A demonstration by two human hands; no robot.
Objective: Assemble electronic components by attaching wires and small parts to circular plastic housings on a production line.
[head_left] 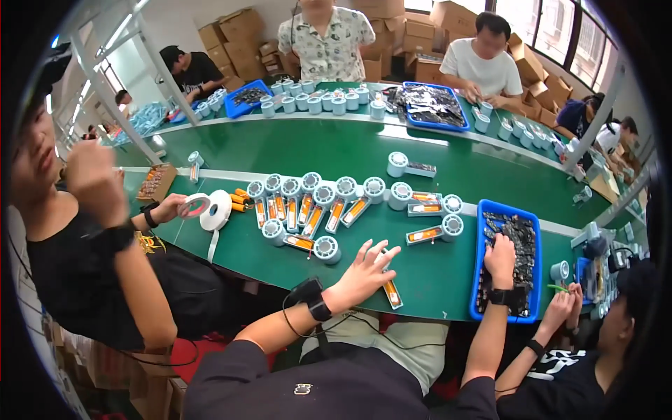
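Note:
My left hand (357, 280) is curved over the round head of a light-blue handheld-fan body, its fingers spread around the head and largely hiding it. The fan's open handle (393, 294) sticks out below, showing an orange cell inside. My right hand (499, 260) reaches into a blue tray (481, 238) of small dark parts (519, 241), fingertips down among them and bunched; what they pinch is hidden. Several similar fan bodies (323, 194) with orange cells lie ahead and to the left. Another fan body (451, 225) lies between my two hands, farther off.
At left, a person's hand (170, 208) holds a tape roll (194, 205) beside a white reel (215, 210) and orange cells (240, 199). At right, another person's hands (563, 301) hold something green. A green belt (301, 148) runs beyond, with more trays and workers across it.

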